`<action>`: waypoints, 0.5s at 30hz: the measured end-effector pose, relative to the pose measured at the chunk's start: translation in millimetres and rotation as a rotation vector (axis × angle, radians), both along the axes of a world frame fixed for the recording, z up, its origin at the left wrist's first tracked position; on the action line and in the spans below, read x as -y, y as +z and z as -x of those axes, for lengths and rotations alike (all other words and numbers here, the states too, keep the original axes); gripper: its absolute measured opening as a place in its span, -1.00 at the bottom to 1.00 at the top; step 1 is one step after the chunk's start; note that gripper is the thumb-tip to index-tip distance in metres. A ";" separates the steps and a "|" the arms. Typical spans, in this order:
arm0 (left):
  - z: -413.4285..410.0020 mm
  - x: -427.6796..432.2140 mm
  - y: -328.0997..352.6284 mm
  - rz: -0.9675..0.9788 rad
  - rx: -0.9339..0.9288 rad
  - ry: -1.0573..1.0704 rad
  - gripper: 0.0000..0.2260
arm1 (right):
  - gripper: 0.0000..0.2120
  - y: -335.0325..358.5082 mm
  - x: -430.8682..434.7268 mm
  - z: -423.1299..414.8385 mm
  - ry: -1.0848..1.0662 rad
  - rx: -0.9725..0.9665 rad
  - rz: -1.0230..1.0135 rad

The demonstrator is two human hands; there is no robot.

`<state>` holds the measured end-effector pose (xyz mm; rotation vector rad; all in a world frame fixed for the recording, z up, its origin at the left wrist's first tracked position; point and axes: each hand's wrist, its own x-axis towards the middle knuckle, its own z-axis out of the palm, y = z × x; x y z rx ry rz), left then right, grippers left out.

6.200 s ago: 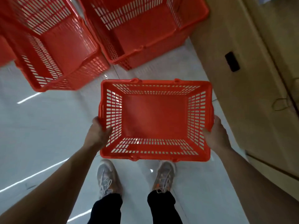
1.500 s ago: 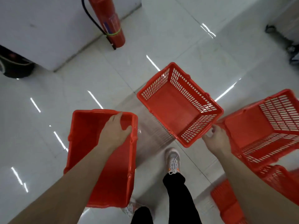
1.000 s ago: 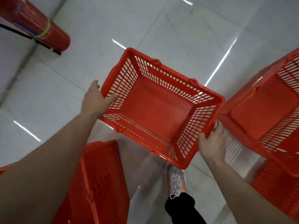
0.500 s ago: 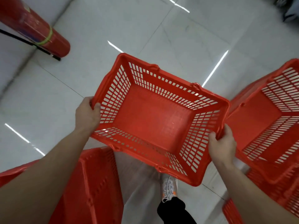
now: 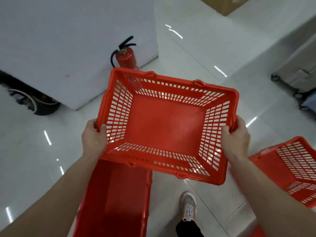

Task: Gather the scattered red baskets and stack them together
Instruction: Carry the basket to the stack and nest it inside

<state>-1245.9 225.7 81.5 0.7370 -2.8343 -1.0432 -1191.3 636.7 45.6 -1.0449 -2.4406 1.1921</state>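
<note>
Head view: I held the red slotted plastic basket [image 5: 167,127] aloft, left hand [image 5: 94,139] and right hand [image 5: 236,139] curled over its short rims. Its long axis ran left-right; the solid red plastic basket [image 5: 118,199] under my left hand ran towards me.

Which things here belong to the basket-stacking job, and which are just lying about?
Job: held red basket, gripped at its short ends by the left hand and right hand; lower-left red basket; right-side red basket.

Lying about: fire extinguisher; wheeled suitcase; cardboard box; white cabinet.
</note>
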 end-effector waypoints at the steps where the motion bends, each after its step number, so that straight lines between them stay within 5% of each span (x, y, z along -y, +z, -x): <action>1: -17.8 21.1 17.8 -0.005 -0.008 0.034 -0.67 | -0.67 19.0 17.4 3.8 0.046 -0.016 0.010; 8: -187.7 149.1 98.6 -0.059 0.030 0.308 -0.67 | -0.62 109.2 155.0 -2.2 0.426 0.037 0.027; 15: -365.6 193.7 65.6 -0.150 0.183 0.643 -0.74 | -0.60 107.6 278.6 -10.3 0.803 0.117 0.002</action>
